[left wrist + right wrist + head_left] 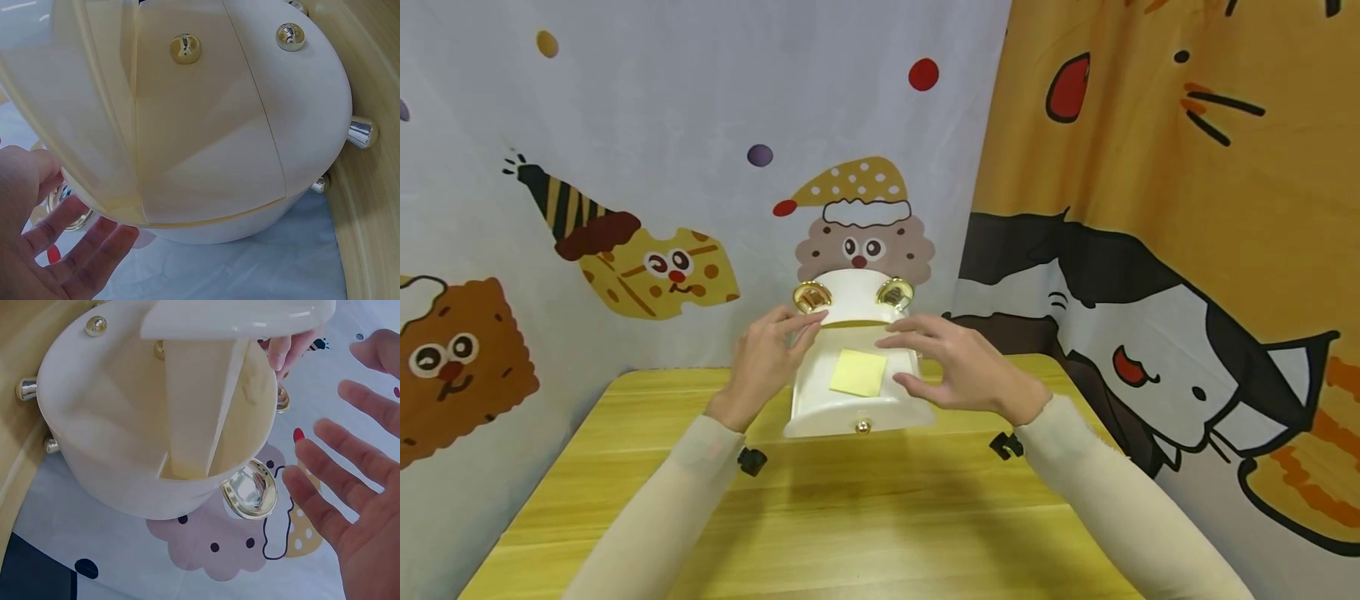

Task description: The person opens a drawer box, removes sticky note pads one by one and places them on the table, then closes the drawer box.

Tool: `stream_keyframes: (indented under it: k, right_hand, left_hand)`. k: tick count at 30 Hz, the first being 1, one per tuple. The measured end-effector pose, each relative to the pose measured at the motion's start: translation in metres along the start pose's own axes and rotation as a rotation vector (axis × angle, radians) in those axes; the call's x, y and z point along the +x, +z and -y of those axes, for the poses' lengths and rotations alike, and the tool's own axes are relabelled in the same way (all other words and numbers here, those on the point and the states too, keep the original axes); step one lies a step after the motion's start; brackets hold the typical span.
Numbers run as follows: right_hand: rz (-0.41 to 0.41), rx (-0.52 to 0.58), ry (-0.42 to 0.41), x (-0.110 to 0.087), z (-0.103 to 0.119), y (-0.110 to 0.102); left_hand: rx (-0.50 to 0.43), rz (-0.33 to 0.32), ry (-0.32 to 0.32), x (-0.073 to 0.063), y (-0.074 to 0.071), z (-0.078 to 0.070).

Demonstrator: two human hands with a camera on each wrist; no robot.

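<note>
A white rounded cabinet [857, 292] with gold knobs and gold feet stands at the far side of the table. Its upper drawer [808, 410] is pulled out toward me, a gold knob [862, 427] on its front. Inside the drawer is a square yellow sticky note [858, 372]. My left hand [763, 350] is at the drawer's left side, its fingers relaxed and its fingertips right at the cabinet's rim in the left wrist view. On the other side, my right hand [970, 367] is held with its fingers spread and nothing in them, apart from the cabinet in the right wrist view.
Two gold-rimmed round parts [812, 296] stick up from the cabinet's top. A lower drawer front with a gold knob [186, 49] shows below the open one. The wooden table [850, 533] extends toward me. A printed cloth [700, 125] hangs close behind the cabinet.
</note>
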State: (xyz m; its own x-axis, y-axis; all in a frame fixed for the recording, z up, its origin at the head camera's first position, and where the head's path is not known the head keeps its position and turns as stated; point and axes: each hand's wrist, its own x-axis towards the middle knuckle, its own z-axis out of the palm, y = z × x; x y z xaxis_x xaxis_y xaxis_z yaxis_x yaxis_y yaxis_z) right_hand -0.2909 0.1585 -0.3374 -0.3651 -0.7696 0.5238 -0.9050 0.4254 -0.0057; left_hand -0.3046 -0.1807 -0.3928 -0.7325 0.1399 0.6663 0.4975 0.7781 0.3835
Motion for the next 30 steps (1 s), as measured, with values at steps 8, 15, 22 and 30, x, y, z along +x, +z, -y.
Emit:
stream_keyframes:
  k: [8, 15, 22, 30]
  right_hand:
    - [0.100, 0.022, -0.001, 0.016, -0.004, -0.001]
    - [0.167, 0.063, -0.012, 0.032, -0.008, -0.002]
    - [0.240, 0.072, -0.033, 0.045, -0.012, 0.002]
    - [0.365, 0.047, -0.051, 0.059, -0.011, 0.005]
  left_hand:
    - [0.002, -0.003, 0.004, 0.000, 0.001, 0.000]
    - [0.005, -0.009, 0.009, -0.001, 0.000, 0.001]
    - [-0.001, -0.005, 0.012, -0.001, 0.001, 0.001]
    - [0.005, -0.006, 0.018, -0.002, 0.002, 0.001]
